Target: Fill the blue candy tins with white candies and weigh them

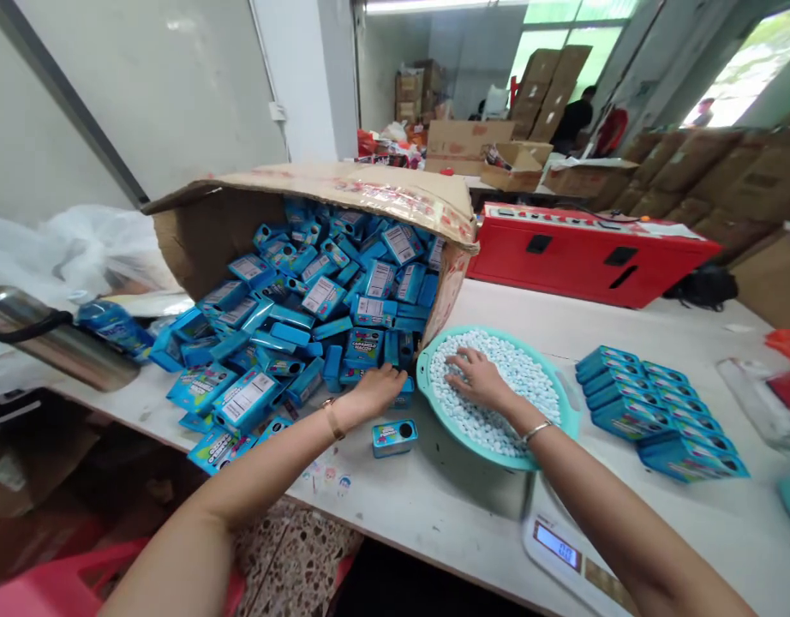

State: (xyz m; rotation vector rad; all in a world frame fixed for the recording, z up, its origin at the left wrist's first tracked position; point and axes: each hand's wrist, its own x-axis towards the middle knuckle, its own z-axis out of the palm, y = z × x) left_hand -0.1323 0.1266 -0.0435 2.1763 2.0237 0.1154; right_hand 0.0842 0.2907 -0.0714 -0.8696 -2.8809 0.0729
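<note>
Below my white tabletop point(536, 308) lies speckled floor point(292, 557); past its left edge, a pale wall point(157, 94); beyond its far edge, bright green-tinted windows point(604, 56).

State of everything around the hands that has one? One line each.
Carton: on its side, open end facing the camera
Blue boxes: jumbled, spilling onto the table
Lone box: apart, dark round spot facing up
Grouped boxes: set in two rows
Basin: holding white pellets
Scale: on, display lit
Left hand: at another box, grip unclear
Right hand: fingers spread on the pellets
</note>
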